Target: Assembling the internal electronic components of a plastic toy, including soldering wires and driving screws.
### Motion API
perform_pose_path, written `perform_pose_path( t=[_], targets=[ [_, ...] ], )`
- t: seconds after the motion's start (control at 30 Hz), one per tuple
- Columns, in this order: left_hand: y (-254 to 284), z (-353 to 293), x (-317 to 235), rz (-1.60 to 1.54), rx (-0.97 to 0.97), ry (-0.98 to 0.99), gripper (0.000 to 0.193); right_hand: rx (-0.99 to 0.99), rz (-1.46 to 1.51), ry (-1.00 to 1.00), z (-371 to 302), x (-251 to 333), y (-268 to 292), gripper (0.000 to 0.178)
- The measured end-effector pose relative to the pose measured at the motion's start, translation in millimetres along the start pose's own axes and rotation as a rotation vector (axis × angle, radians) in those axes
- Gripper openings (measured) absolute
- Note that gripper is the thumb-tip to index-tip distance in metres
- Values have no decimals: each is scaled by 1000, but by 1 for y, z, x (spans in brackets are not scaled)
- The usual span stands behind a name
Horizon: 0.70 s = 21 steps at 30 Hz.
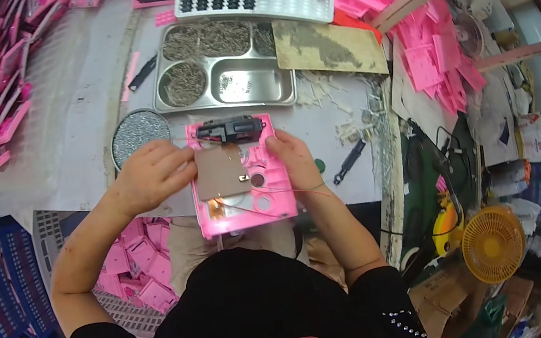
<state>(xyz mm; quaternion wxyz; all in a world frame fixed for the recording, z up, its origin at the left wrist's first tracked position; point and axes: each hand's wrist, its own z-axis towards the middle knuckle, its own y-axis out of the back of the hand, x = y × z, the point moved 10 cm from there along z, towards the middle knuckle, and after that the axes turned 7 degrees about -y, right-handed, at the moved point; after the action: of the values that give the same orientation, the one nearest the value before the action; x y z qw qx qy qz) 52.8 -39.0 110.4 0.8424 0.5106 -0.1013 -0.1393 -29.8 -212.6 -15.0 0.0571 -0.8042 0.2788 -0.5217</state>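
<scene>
A pink plastic housing (pixel 279 205) lies at the table's near edge, in front of my body. Across its far end sits a black mechanical part (pixel 232 130). A flat grey-brown plate (pixel 217 171) covers its left half, and thin wires trail over the near half. My right hand (pixel 295 159) grips the housing's right side, thumb on top. At the left edge my left hand (pixel 158 175) is closed, its fingertips pinched together beside the black part; whatever they hold is hidden.
Beyond the housing stands a metal tray (pixel 228 108) with heaps of small metal pieces. A round tin (pixel 139 135) of silvery bits is left of it. Dark tools (pixel 349 161) lie right and far left. Pink parts (pixel 0 92) pile up on both sides; a yellow fan (pixel 493 244) stands right.
</scene>
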Motion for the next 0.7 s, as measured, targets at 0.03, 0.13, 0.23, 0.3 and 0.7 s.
perform_pose_path(
  t=[0.03,0.13,0.23,0.3,0.7],
  targets=[
    [-9,-6,7,5,-24,36,29,-44,-92,102,3,0,10,54],
    [-55,-23,21,-126,-8,151,29,-292,-704,297,-6,24,21,48],
    [-69,-26,25,-240,-25,267,34,-425,-1021,411,-6,32,28,48],
    [-72,-29,28,-285,-49,317,37,-438,-1042,434,-4,31,33,48],
    [-81,-89,8,-936,-399,1177,61,-294,-470,344,-10,16,37,44]
  ],
)
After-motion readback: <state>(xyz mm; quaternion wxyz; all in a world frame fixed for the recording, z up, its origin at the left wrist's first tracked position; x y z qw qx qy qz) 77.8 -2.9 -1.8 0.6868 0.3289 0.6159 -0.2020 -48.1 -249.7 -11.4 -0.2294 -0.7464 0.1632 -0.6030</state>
